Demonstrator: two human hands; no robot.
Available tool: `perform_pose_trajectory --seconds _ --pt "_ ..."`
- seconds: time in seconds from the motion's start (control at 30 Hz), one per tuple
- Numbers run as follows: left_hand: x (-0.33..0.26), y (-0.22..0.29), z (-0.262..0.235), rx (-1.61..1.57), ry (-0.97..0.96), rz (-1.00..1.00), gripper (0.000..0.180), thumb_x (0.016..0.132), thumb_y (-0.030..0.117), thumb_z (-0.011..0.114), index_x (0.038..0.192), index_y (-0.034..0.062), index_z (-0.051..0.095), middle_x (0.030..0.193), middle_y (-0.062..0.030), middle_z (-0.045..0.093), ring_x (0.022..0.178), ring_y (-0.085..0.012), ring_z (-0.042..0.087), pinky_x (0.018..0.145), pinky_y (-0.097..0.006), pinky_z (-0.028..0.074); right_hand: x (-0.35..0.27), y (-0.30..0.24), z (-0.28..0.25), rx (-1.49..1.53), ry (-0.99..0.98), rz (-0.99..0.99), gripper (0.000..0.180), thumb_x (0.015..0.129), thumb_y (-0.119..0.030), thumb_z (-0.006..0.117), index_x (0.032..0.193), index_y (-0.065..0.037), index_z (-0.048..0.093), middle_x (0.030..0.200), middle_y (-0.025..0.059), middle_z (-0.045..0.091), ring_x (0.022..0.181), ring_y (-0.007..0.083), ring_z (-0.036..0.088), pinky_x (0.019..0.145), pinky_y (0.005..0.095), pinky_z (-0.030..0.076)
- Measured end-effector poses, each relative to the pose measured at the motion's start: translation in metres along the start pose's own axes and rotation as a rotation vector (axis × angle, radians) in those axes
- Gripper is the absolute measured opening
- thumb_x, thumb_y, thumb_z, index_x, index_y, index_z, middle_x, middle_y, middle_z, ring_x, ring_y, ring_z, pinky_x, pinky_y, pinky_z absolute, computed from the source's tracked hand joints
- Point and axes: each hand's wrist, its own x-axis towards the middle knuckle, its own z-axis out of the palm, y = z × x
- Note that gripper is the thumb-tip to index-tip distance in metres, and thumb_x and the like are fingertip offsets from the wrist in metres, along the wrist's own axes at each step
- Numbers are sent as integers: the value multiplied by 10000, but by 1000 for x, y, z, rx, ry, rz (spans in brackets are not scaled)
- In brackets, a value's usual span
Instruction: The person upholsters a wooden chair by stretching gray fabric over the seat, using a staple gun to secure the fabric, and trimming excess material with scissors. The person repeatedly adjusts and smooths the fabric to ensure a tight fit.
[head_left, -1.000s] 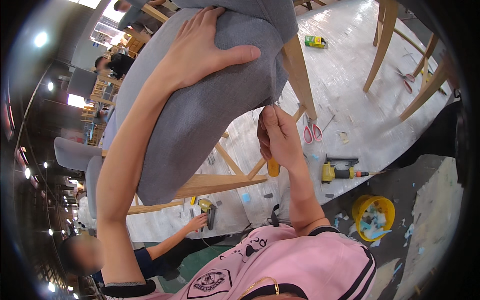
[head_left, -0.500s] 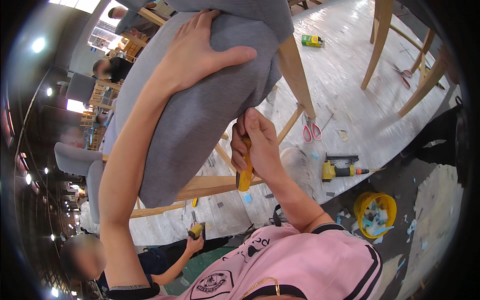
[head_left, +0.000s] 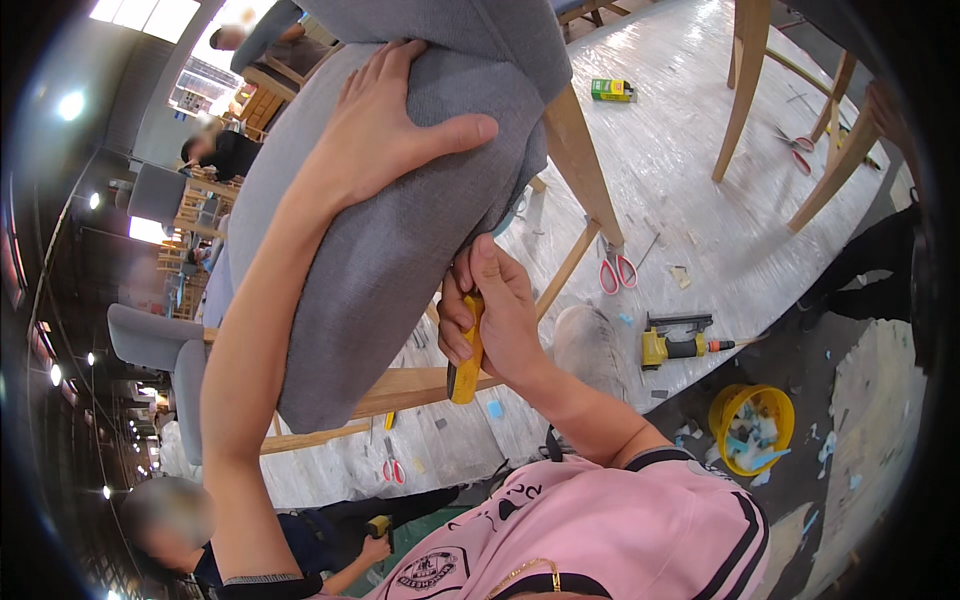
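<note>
My left hand (head_left: 385, 145) lies spread on the grey fabric seat (head_left: 350, 300) of a wooden-legged chair, thumb out to the right. Below the seat's right edge, my right hand (head_left: 500, 320) is closed round a yellow utility knife (head_left: 466, 375). The knife's lower end sticks out of the fist, while its upper end is hidden by fingers and cloth. My right fingertips touch or nearly touch the fabric edge, which hangs in a fold there. A wooden chair leg (head_left: 583, 165) rises past the right side of the seat.
Red-handled scissors (head_left: 617, 274) and a yellow staple gun (head_left: 680, 347) lie on the plastic-covered table (head_left: 690, 230). A small green-yellow box (head_left: 612, 90) lies beyond. A yellow bucket (head_left: 722, 405) of foam scraps stands at lower right. A co-worker (head_left: 290, 540) holds a yellow tool at lower left.
My right hand and the knife have shifted slightly left and down along the seat edge. My left hand still presses the seat. The co-worker's tool has dropped lower, and scissors show near it.
</note>
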Motion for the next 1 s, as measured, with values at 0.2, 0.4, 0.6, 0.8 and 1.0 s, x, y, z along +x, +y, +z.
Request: perform_pose_trajectory --seconds 0.2,0.4,0.6,0.8,1.0 --pt "5 2 -2 0 -26 25 1168 729 760 734 1496 -70 442 1486 -311 496 1395 -419 492 1167 -450 370 -4 10 -24 -103 23 8 485 1104 -523 392 872 -96 416 589 32 432 359 144 444 352 285 405" --pt "2 6 -3 -11 5 21 1161 719 759 741 1490 -61 458 1465 -299 522 1387 -425 499 1171 -458 366 -80 75 -129 -315 205 133 341 1061 -305 601 828 -68 521 655 14 515 481 116 531 438 277 422" --pt "-4 2 -10 -2 -77 -78 1202 675 778 757 1493 -52 462 1453 -306 532 1365 -428 523 1155 -464 393 26 -116 -65 -187 -164 -962 393 1109 -308 344 748 -159 388 519 -17 351 410 121 336 421 310 387" --pt "18 15 -8 -32 -71 6 1217 673 778 760 1503 -55 446 1456 -313 523 1355 -418 536 1145 -456 404 107 -220 23 -343 -361 -991 446 1019 -303 535 631 -170 360 528 -17 353 407 124 387 435 314 376" --pt "4 -3 1 -7 -20 3 1209 681 758 770 1507 -59 436 1450 -322 520 1357 -416 534 1148 -438 400 129 -209 54 -266 -324 -1005 436 1030 -290 562 663 -178 355 497 -42 311 355 98 318 358 282 303"
